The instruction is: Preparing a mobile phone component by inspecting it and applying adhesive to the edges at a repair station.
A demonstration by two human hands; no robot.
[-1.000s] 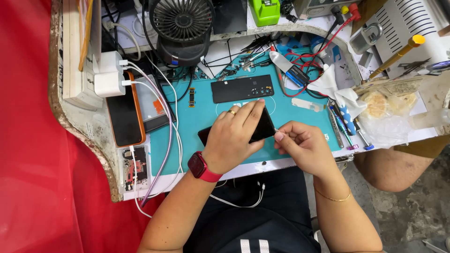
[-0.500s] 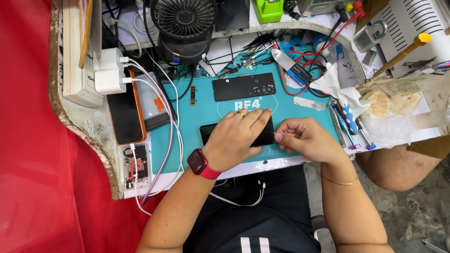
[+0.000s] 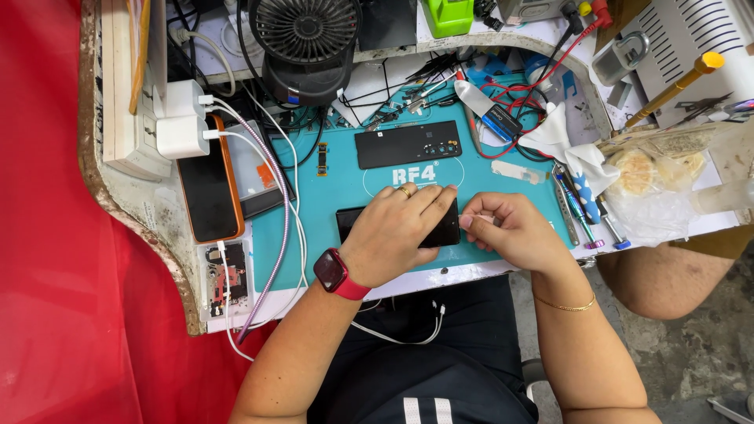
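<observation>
My left hand (image 3: 397,235) lies flat on the black phone (image 3: 440,234), fingers spread and pressing it to the teal mat (image 3: 314,235), apparently to keep it from sliding. My right hand (image 3: 510,232) meets the phone's right end, fingers pinched on something small and pale; I cannot tell what. The phone lies lengthwise at the mat's near edge, dark, glossy, largely covered.

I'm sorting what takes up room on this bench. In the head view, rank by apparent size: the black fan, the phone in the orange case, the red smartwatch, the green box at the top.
1. black fan, though cut off by the frame
2. phone in the orange case
3. green box, partly cropped, so unsure
4. red smartwatch, nearer the camera yet smallest
</observation>
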